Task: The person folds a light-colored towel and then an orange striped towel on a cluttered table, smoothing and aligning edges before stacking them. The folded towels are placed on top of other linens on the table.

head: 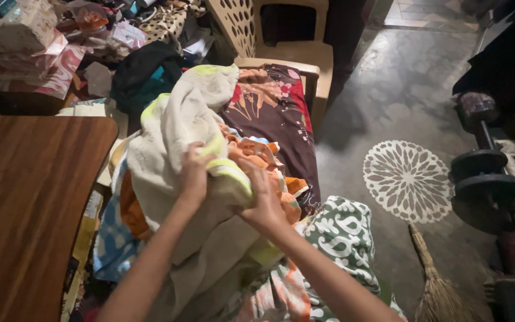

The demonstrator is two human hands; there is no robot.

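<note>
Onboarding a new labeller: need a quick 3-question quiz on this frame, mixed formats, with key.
1. True or false: both hands grip the cream towel.
2. What lies on the floor right of the cloth pile? A) a broom B) a bucket C) a ladder
3. Fill in: the left hand and right hand hold the towel above a pile of ____.

Key: 1 true. 2 A, the broom. 3 clothes.
</note>
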